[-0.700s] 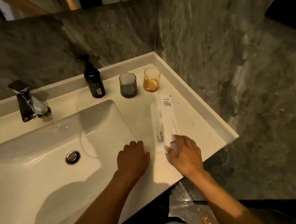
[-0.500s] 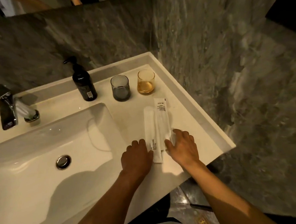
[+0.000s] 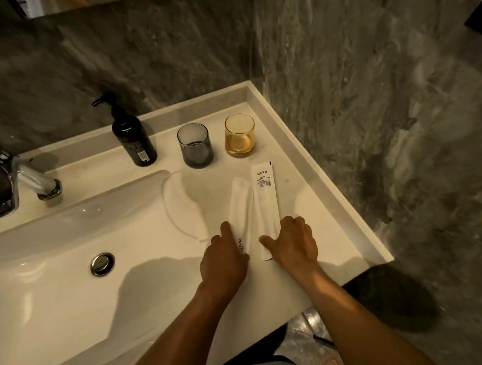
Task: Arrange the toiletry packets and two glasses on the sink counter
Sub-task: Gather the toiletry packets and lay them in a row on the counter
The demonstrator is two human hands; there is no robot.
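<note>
Two long white toiletry packets lie side by side on the sink counter (image 3: pixel 318 204), right of the basin. The left packet (image 3: pixel 241 208) is under the fingertips of my left hand (image 3: pixel 223 260), which rests flat on its near end. The right packet (image 3: pixel 266 203), printed with small text, has my right hand (image 3: pixel 294 243) pressing on its near end. Behind them stand a grey glass (image 3: pixel 195 145) and an amber glass (image 3: pixel 240 135), upright and slightly apart.
A black pump bottle (image 3: pixel 132 137) stands left of the glasses. The white basin (image 3: pixel 51 274) with its drain (image 3: pixel 102 264) and a chrome tap (image 3: pixel 13 180) fills the left. A grey stone wall (image 3: pixel 342 84) borders the counter's right rim.
My left hand has moved from the basin edge onto the left packet. The two packets, overlapped before, now lie side by side, with my right hand still on the right one.
</note>
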